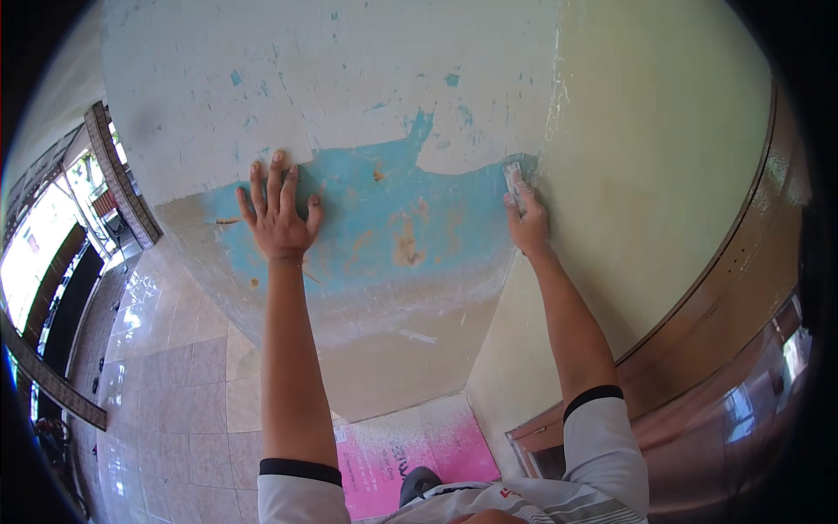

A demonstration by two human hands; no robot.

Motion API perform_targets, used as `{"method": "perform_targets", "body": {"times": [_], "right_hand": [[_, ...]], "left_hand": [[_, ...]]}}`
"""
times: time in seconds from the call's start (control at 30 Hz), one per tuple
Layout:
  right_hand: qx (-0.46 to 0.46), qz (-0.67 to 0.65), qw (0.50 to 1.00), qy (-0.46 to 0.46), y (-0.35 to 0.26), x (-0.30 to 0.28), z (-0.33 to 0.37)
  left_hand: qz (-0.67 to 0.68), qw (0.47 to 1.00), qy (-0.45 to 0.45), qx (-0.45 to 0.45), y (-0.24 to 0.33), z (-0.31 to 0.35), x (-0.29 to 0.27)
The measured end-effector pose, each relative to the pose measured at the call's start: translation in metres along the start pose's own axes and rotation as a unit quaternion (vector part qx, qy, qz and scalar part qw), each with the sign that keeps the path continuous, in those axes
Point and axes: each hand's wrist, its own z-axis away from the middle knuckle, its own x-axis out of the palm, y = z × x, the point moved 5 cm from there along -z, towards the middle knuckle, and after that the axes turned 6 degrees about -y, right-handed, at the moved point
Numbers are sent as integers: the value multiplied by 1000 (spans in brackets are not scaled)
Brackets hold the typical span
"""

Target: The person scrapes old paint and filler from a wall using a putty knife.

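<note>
In front of me stands a wall [367, 349] with pale, chipped paint above and an exposed light blue patch [349, 188] across its middle, marked with brownish stains. My left hand [284, 214] lies with fingers spread against the blue patch, its fingertips reaching the pale paint's lower edge; it holds nothing. Close to the inside corner on the right, my right hand [531, 223] is closed on a small, flat, whitish scraper [513, 177]. The scraper's upper end meets the ragged border between pale paint and blue. Part of it is hidden by my fingers.
A yellowish side wall [646, 175] adjoins at the right, with a brown wooden frame [716, 297] beyond it. Below lies a pink sheet [375, 472] strewn with pale flakes, my dark shoe [421, 483] on it. Glossy tiled floor [188, 393] extends left toward a bright opening.
</note>
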Motion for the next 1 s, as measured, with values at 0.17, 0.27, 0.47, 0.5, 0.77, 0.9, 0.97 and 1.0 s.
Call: {"method": "perform_targets", "body": {"times": [0.17,0.27,0.47,0.5,0.77,0.9,0.97,1.0], "right_hand": [[6,9,1000,-2,9,1,-7],[-3,9,1000,-2,5,3,3],[20,-5,1000,-22,-9,3,-5],[56,-45,997,-36,-9,4,-5],[24,-9,998,-49,-12,8,-3],[-4,3,999,-38,-16,9,8],[17,-9,998,-54,-15,8,-1],[39,-21,997,-70,-16,9,-4]], "left_hand": [[-7,1000,-4,-1,2,-1,1],[-1,1000,3,-1,1,-1,2],[-5,1000,2,5,-1,0,1],[-1,1000,12,6,-2,-1,1],[1,1000,-8,-16,-3,1,3],[4,1000,6,-5,0,-1,2],[6,1000,5,1,0,0,2],[4,1000,2,-1,0,0,2]]}}
